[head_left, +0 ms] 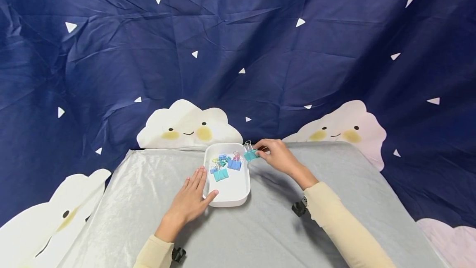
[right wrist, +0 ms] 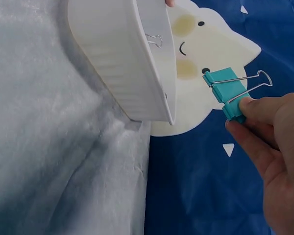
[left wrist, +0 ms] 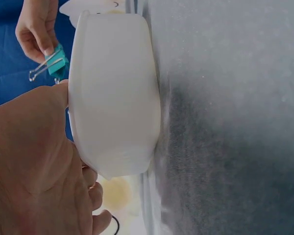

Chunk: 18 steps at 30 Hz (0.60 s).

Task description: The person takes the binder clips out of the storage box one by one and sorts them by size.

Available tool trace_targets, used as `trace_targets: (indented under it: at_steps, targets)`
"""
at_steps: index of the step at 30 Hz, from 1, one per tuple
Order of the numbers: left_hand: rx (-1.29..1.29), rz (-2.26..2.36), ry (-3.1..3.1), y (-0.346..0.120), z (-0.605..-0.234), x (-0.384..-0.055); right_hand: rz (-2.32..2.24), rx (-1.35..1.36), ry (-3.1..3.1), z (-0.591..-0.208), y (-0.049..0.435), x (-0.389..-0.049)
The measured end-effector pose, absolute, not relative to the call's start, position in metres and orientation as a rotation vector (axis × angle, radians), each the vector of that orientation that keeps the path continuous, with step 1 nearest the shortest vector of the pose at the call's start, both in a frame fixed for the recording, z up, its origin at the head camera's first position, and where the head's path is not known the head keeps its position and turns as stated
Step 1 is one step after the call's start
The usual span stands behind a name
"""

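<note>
Right hand [head_left: 279,156] pinches a teal binder clip [head_left: 251,154] between thumb and fingertips, just off the far right corner of the white tray [head_left: 238,195]. Left hand [head_left: 190,199] lies flat, fingers straight, thumb touching the tray's near left edge. More binder clips [head_left: 225,165] lie inside the tray on the grey tablecloth [head_left: 260,226].

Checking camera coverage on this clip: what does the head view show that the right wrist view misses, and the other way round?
Only the head view shows the left hand resting against the white tray and the pile of binder clips inside it. Only the right wrist view shows the tray's ribbed outer wall and the teal clip's wire handles close up. Both show the right hand pinching a teal binder clip beside the tray's rim, on the grey cloth.
</note>
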State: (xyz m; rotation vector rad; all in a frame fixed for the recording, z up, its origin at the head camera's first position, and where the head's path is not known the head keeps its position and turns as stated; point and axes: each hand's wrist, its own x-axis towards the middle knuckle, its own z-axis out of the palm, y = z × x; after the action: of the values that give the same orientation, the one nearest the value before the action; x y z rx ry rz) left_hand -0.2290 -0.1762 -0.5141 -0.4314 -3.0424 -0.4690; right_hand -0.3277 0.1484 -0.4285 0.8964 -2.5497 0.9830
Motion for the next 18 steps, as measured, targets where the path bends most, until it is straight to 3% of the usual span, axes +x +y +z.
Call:
trace_targets:
  at_steps: [18]
  targets:
    - [-0.444, -0.512, -3.014, -0.176, -0.514, -0.229, 1.002, 0.703, -2.575, -0.430, 0.187, -0.330]
